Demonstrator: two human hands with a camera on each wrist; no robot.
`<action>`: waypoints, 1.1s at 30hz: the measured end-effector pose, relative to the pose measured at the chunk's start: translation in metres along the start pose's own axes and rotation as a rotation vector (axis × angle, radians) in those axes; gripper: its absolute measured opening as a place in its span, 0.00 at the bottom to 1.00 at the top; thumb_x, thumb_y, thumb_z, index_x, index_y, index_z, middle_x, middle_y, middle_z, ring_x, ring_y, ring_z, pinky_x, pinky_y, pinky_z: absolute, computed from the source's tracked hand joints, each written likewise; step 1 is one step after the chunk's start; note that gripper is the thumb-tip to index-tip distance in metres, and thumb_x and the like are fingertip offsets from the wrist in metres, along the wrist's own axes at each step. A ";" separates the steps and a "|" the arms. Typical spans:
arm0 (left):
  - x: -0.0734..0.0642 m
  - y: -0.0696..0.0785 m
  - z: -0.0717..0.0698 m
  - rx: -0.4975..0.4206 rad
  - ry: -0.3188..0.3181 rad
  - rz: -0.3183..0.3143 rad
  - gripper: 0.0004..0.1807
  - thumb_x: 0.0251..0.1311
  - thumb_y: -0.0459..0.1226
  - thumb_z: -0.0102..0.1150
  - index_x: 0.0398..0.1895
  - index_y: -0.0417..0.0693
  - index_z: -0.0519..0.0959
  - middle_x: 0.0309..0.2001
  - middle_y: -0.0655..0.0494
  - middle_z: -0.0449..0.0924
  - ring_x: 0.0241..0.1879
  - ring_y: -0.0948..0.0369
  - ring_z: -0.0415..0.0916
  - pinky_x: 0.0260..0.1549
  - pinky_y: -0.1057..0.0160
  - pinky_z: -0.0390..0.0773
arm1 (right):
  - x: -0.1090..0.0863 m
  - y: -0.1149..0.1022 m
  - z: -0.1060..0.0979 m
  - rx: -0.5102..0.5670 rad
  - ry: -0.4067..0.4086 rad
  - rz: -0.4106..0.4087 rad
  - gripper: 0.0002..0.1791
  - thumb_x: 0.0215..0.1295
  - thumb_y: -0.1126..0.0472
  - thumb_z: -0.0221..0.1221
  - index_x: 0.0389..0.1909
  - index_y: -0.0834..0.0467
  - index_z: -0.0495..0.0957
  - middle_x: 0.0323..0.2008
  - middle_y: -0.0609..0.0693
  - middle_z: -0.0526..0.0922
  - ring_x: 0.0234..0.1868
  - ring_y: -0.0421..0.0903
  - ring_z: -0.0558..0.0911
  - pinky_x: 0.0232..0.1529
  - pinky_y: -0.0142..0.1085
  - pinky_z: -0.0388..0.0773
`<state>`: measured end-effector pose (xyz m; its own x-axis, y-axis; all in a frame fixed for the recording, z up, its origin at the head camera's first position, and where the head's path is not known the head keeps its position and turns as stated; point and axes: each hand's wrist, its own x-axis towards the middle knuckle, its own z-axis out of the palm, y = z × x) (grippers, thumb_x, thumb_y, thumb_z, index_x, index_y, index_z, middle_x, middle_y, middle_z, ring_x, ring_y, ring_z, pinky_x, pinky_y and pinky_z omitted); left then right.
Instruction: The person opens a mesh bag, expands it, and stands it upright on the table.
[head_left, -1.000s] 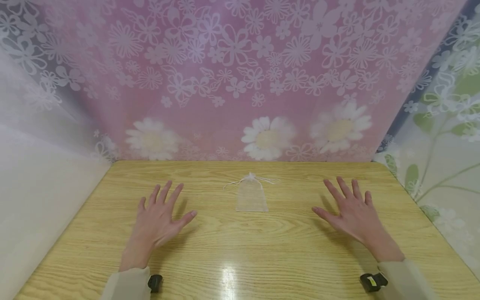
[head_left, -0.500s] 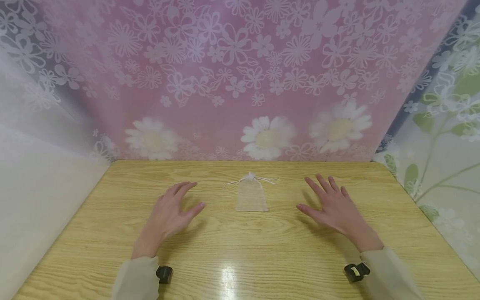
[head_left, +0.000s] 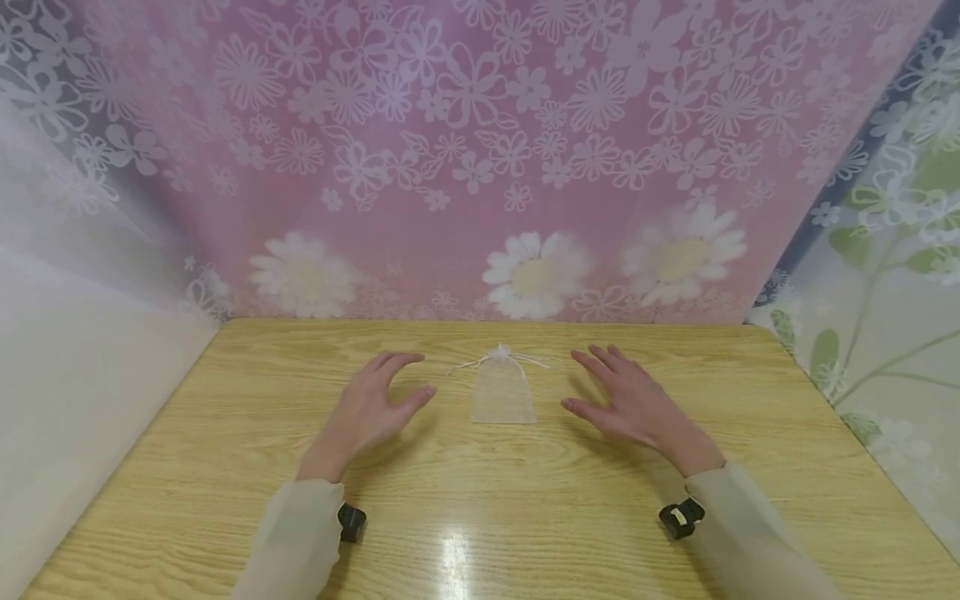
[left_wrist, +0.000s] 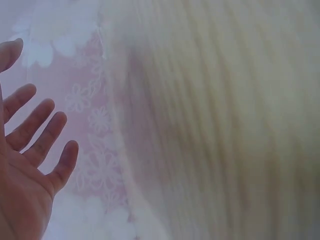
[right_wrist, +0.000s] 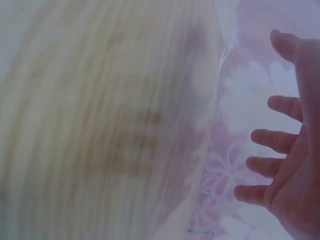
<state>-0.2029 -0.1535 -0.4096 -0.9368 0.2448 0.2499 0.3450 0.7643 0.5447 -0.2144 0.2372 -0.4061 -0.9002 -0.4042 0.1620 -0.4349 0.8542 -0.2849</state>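
A small sheer white drawstring pouch (head_left: pixel 503 393) lies flat on the wooden table, its gathered top toward the back and its cords spread to both sides. My left hand (head_left: pixel 367 410) hovers to the left of it, fingers loosely bent and thumb apart. On the other side, my right hand (head_left: pixel 632 403) is held over the table with its fingertips close to the right cord. Neither hand touches the pouch. In the left wrist view the left hand (left_wrist: pixel 25 185) shows spread fingers and a bare palm; the right wrist view shows the right hand (right_wrist: pixel 295 165) likewise holding nothing.
The light wood-grain table (head_left: pixel 480 517) reaches back to a pink flowered curtain (head_left: pixel 450 192). A pale cloth (head_left: pixel 90 317) borders the left side and a leaf-patterned one (head_left: pixel 892 333) the right. Black wrist cameras (head_left: pixel 681 518) sit at the sleeves.
Both hands have moved inward from the sides toward the pouch, their spread fingers now more bent. The pouch has stayed in place.
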 end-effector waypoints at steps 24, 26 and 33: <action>0.069 0.017 0.049 -0.248 -0.119 -0.049 0.28 0.71 0.52 0.60 0.68 0.49 0.76 0.67 0.50 0.76 0.68 0.49 0.72 0.67 0.44 0.73 | 0.058 -0.018 0.032 0.289 0.021 -0.006 0.31 0.73 0.46 0.61 0.70 0.59 0.73 0.69 0.60 0.75 0.70 0.63 0.73 0.68 0.61 0.71; 0.071 0.016 0.053 -0.258 -0.120 -0.051 0.28 0.71 0.51 0.60 0.68 0.48 0.76 0.66 0.50 0.76 0.66 0.48 0.74 0.65 0.45 0.75 | 0.062 -0.018 0.035 0.306 0.022 0.003 0.30 0.72 0.47 0.62 0.69 0.58 0.74 0.68 0.59 0.77 0.70 0.61 0.75 0.67 0.59 0.73; 0.078 0.017 0.062 -0.281 -0.115 -0.063 0.26 0.70 0.49 0.63 0.66 0.47 0.78 0.64 0.49 0.78 0.62 0.49 0.78 0.62 0.48 0.78 | 0.073 -0.020 0.042 0.329 0.000 0.033 0.29 0.73 0.45 0.60 0.68 0.57 0.76 0.65 0.58 0.81 0.64 0.59 0.80 0.64 0.58 0.75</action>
<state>-0.2737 -0.0847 -0.4309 -0.9518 0.2802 0.1250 0.2733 0.5893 0.7603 -0.2720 0.1768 -0.4284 -0.9139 -0.3780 0.1479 -0.3898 0.7154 -0.5799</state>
